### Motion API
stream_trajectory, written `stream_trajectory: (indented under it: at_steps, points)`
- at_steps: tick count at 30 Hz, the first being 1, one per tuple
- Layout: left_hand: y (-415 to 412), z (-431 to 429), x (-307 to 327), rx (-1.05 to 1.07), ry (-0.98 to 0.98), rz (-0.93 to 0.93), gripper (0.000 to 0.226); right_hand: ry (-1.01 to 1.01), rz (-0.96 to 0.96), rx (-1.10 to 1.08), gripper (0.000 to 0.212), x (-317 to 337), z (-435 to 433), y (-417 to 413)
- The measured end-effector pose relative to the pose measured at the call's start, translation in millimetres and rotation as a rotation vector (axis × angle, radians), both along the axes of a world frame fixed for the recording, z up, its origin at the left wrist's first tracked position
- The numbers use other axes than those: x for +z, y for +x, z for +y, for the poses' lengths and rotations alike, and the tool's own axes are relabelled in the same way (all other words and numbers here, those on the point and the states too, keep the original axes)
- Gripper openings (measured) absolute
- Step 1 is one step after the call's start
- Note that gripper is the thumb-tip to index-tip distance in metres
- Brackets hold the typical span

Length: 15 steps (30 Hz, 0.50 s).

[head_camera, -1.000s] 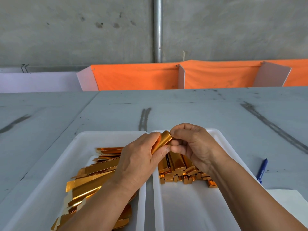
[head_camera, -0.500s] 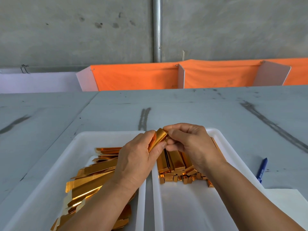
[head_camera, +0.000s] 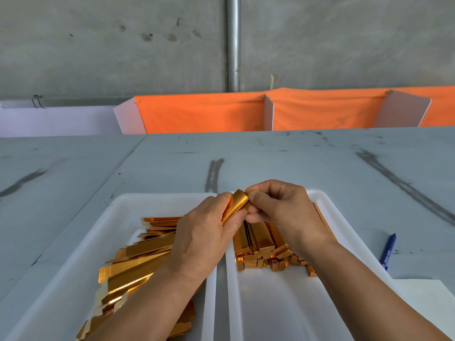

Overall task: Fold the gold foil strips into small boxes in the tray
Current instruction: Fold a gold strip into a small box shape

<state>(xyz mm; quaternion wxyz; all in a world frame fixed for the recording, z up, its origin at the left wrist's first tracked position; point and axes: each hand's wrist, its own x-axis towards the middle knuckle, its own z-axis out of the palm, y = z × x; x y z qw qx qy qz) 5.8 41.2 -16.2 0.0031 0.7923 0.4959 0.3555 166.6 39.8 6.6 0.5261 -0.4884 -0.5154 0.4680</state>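
The left hand [head_camera: 204, 239] grips the lower length of a half-folded gold foil box [head_camera: 237, 204], whose long axis slants up and away to the right hand [head_camera: 283, 207], which pinches its far end just above the finished gold boxes [head_camera: 261, 239] lying in the right-hand white plastic tray [head_camera: 283, 303].

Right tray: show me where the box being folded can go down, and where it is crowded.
Bare: the near half of the right tray, from the folded boxes toward the person. Also the left tray at its far corner, beyond the flat strips. Crowded: the right tray's far half, where boxes lie packed below the right hand.
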Motion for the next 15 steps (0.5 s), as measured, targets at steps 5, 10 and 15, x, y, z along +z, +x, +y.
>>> stream_trajectory:
  at_steps: [5, 10, 15]
  points:
    - [-0.4, -1.0, 2.0, 0.013, 0.007, 0.019, 0.053, -0.089, 0.166, 0.036, 0.007, 1.2, 1.3, 2.0]
    - [0.4, -0.7, 1.4, 0.032, 0.005, 0.036, 0.056, -0.012, 0.055, 0.010, 0.008, -1.6, 0.2, 0.4]
    - [0.0, 1.0, 0.0, 0.066, -0.014, 0.039, 0.054, 0.018, 0.007, 0.030, 0.016, -3.5, -0.7, -1.7]
